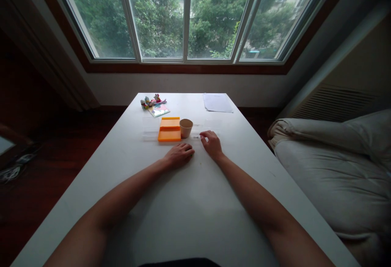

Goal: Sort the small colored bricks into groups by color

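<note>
OK, you're at the white tabletop (pixel 146 210), both arms out fwd. Your left hand (pixel 180 155) is palm-down on the surface, fingers loosely curled, just on the near side of the paper cup (pixel 186 129); can't tell if anything's under the palm. Your right hand (pixel 211 143) is over to the cup's R, thumb & index bent in, tips v. close, narrow gap; can't tell if they've got anything pinched. Small dark bit (pixel 196 137) just L of those tips, too tiny to ID. Cup's upright, mid-table, right beside the orange tray (pixel 169 130), which sits on its L w/ a raised divider across it. Clear plastic (pixel 149 135) shows to either side of tray & cup, exact shape hard to read. Far L corner: small colourful figures (pixel 152 101) in a cluster, w/ a shiny card (pixel 159 110) nr them. Far R corner: white paper sheets (pixel 217 102), lying flat. Window (pixel 186 18) dead ahead, trees outside.
</note>
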`<state>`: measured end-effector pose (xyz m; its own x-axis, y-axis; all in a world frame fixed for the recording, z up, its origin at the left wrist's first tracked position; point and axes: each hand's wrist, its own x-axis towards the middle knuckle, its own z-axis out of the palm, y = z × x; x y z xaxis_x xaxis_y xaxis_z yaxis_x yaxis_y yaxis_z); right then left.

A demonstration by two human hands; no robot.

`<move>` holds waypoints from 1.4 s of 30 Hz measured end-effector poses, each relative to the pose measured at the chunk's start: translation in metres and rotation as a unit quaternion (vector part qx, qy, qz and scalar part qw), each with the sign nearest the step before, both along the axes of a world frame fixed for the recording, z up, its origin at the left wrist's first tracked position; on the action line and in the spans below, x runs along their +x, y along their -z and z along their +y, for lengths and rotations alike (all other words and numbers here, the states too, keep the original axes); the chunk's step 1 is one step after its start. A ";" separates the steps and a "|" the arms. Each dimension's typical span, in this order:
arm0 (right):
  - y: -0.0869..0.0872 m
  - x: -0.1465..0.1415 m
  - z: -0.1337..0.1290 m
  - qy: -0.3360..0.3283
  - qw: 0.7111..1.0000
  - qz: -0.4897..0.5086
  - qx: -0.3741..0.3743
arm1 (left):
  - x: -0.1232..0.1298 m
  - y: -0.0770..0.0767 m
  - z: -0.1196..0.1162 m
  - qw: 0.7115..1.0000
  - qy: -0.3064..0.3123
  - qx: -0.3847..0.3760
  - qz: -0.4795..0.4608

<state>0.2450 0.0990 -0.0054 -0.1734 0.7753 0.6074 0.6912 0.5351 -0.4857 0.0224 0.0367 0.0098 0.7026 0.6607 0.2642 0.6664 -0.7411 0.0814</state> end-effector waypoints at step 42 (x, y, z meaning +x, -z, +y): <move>0.001 -0.042 -0.035 -0.116 0.975 -0.184 -0.029 | -0.053 0.009 -0.009 0.991 -0.046 -0.079 -0.094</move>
